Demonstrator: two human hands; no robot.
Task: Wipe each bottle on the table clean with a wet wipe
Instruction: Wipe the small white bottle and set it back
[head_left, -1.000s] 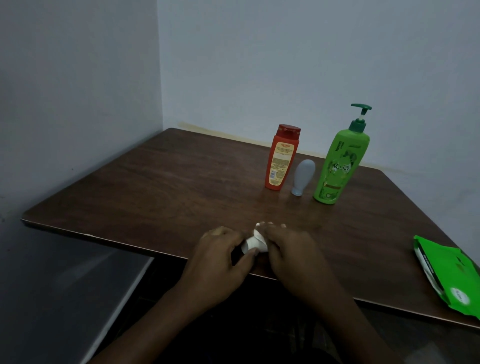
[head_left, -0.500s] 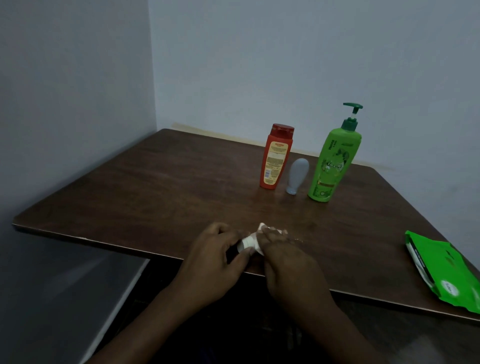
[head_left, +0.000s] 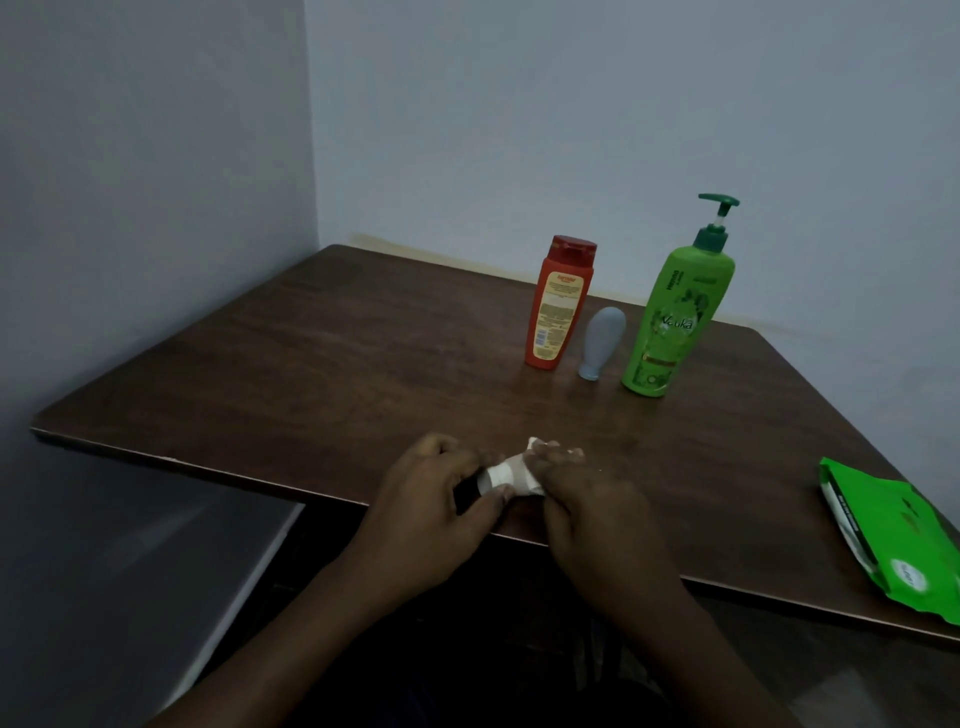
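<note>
Near the table's front edge both hands work on a small white bottle (head_left: 497, 475) with a dark cap. My left hand (head_left: 439, 493) grips its cap end between fingers and thumb. My right hand (head_left: 582, 493) presses a white wet wipe (head_left: 537, 447) around the bottle's other end, hiding most of it. Further back stand an orange bottle (head_left: 558, 306) with a red cap, a small grey bottle (head_left: 601, 340) resting on its cap, and a tall green pump bottle (head_left: 675, 322).
A green pack of wet wipes (head_left: 898, 540) lies at the right front edge of the dark wooden table (head_left: 337, 364). Walls close the table in at the left and at the back. The floor drops away below the front left edge.
The hands stay at the front edge while the wipe shifts slightly along the small bottle. The three standing bottles and the pack have not moved; only the camera has drifted.
</note>
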